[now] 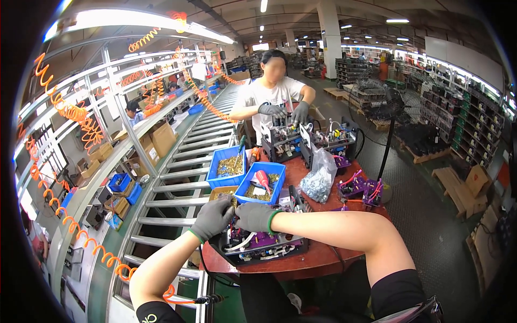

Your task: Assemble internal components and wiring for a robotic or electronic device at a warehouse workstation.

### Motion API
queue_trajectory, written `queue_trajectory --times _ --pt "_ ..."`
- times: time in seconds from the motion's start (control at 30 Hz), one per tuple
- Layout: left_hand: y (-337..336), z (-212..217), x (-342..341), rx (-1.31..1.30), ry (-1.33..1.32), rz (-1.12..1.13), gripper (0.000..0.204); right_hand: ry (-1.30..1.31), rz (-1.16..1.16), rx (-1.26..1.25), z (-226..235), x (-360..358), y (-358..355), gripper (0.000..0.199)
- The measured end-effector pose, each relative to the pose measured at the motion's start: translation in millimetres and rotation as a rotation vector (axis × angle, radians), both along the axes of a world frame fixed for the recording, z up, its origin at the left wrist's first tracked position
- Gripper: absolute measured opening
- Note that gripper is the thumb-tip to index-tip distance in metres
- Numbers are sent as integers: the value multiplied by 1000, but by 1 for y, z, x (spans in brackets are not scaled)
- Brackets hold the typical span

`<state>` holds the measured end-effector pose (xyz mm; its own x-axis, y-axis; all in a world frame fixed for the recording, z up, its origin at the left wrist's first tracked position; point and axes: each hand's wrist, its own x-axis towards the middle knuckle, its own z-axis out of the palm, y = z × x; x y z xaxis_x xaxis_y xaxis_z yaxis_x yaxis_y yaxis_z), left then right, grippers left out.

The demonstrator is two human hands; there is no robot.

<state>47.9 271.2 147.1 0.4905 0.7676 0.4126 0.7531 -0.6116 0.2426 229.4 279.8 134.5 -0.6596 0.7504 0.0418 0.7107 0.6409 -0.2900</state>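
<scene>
Your round reddish bench [323, 257] carries the black and purple assembly [264, 245] at its near edge, with blue parts bins [261, 183] just behind. Your gloved left hand [212, 218] and right hand [256, 216] meet over the assembly, each grip pinched closed; on what, you cannot tell.

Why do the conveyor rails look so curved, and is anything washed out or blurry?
Head view: the fisheye lens bends the roller conveyor toward the dark rim; the light strip overhead glares white; the gloved left hand and right hand stay fairly sharp.
</scene>
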Motion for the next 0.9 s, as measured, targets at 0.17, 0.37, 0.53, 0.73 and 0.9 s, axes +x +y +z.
queue_trajectory --times 0.17,0.37,0.53,0.73,0.9 --pt "3 1 6 -13 19 21 28 -2 -3 21 -5 4 13 38" --pt "-8 7 6 -46 10 49 29 -70 26 -12 0 2 19 37" --pt "-2 2 0 -84 -34 13 27 50 74 -24 -5 7 21 39" --pt "8 -1 -3 -80 -159 16 22 20 186 28 -8 14 29 31" --pt "6 6 5 -153 -129 55 24 11 149 -26 -10 17 34 35"
